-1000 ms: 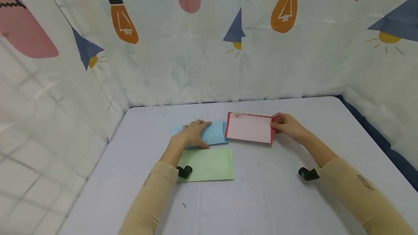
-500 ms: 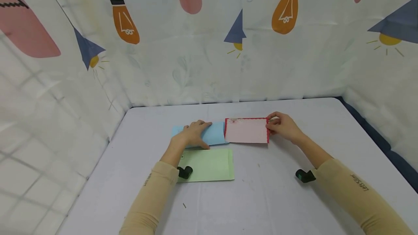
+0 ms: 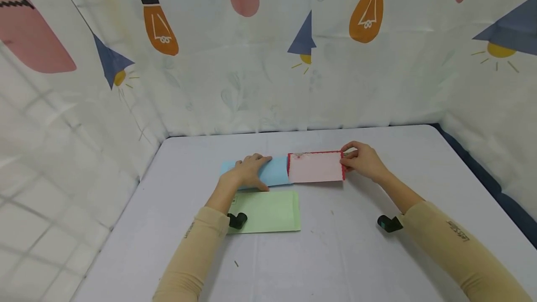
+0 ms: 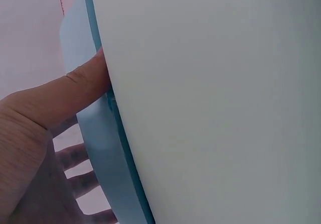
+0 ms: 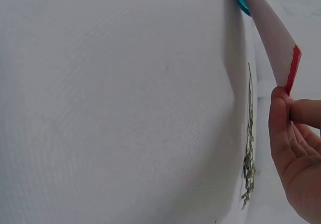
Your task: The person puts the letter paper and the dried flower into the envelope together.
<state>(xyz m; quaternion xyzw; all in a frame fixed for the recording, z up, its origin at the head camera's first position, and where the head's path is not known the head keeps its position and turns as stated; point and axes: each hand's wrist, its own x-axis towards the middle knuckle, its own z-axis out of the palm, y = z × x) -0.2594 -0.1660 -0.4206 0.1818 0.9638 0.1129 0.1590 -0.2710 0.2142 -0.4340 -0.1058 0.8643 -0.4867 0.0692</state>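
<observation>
1. On the pale bench (image 3: 335,255), nearest the person, lies a green envelope (image 3: 268,211).
2. Behind it, a blue envelope (image 3: 277,171) sits under the flat, relaxed left hand (image 3: 247,174).
3. Touching its right end, a red-edged pink card (image 3: 315,167) is pinched by the right hand (image 3: 362,161).

1. The blue envelope (image 3: 274,171) lies flat on the table under my left hand (image 3: 247,174).
2. The pink card (image 3: 315,167) with red edge touches its right end, pinched by my right hand (image 3: 364,162).
</observation>
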